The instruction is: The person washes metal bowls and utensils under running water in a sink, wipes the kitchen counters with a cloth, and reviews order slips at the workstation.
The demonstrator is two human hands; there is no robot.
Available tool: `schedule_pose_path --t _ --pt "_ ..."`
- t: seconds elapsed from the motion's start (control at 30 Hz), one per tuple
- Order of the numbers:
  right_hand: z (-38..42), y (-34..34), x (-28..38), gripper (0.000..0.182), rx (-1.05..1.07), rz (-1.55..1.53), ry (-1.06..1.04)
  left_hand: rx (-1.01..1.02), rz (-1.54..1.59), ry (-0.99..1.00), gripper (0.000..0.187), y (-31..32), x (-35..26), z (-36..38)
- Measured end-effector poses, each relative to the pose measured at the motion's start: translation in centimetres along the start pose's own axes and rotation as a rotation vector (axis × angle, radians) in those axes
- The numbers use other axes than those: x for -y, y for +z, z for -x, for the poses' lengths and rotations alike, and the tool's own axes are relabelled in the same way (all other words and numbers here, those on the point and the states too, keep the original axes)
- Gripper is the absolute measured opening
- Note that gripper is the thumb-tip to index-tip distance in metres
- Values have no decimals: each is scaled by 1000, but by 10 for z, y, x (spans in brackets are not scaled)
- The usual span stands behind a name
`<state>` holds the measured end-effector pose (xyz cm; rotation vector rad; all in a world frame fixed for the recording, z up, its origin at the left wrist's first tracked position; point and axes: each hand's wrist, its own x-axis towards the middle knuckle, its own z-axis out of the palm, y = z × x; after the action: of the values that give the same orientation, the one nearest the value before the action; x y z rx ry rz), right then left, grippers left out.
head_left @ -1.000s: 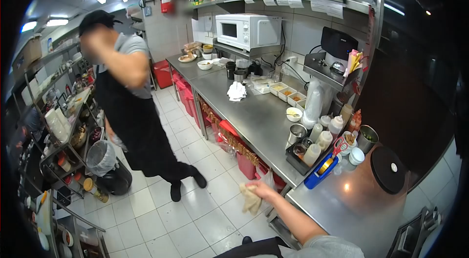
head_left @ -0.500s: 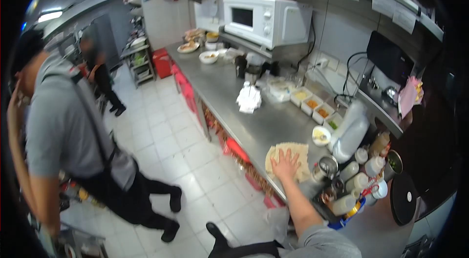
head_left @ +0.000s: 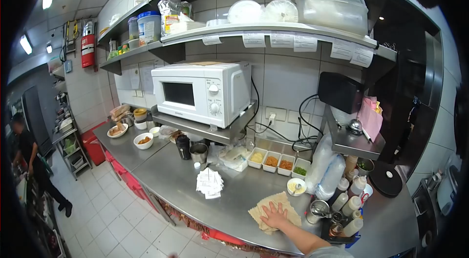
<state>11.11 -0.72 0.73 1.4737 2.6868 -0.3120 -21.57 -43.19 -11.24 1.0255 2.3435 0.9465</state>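
My right hand lies flat on a tan cloth, palm down with its fingers spread. The cloth rests rumpled on the steel counter, near the front edge. Just right of it stands a metal cup with a utensil in it. Behind the cloth is a white bowl with pale contents and a spoon. To the left lies a pile of white paper slips. My left hand is out of sight.
Squeeze bottles crowd the counter's right side beside bagged clear plastic. Square food tubs line the back. A microwave sits on a raised shelf. Overhead is a long shelf; another person stands far left.
My view has swung right and up, so the nearby person in grey has left the frame and the upper shelves show. The right hand still lies on the cloth, which has shifted shape slightly.
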Motion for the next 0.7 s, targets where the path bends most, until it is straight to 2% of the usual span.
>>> schedule_pose_path --t 0.03,0.07,0.13,0.17,0.23,0.3,0.37,0.43,0.5,0.57,0.6,0.63,0.67,0.7 --pt "-5 -11 4 67 68 16 16 -168 -20 247 35 -15 15 -78" --pt "-16 -23 5 69 139 43 23 -143 -26 121 42 -67 -97 -96" --pt "-63 -68 1 69 618 57 -155 -108 97 440 29 -138 -210 -140" --pt "-91 -102 10 69 854 61 -245 -76 178 411 32 -164 -260 -152" --pt "-65 -204 57 63 347 -226 -628 -38 119 602 38 -213 -337 -174" --pt "-51 -302 106 49 250 -429 -850 10 40 722 37 -250 -397 -185" --pt "-26 -399 153 44 265 -475 -987 60 11 800 37 -274 -436 -202" --pt "-37 -471 188 37 164 -448 -1169 50 -73 897 37 -294 -462 -217" --pt "-71 -532 228 32 -452 -310 -1297 72 -179 926 34 -314 -487 -227" --pt "-90 -587 270 28 -1038 -129 -1038 38 -322 970 31 -334 -511 -232" --pt "-115 -612 285 25 -1300 -47 -1050 49 -326 959 31 -344 -522 -233" --pt "-136 -634 297 27 -1437 27 -971 56 -329 937 31 -353 -530 -238" --pt "-142 -650 307 38 -1300 161 -692 52 -347 992 31 -361 -534 -252" --pt "-152 -661 313 43 -1202 157 -543 49 -362 1047 32 -369 -536 -265"
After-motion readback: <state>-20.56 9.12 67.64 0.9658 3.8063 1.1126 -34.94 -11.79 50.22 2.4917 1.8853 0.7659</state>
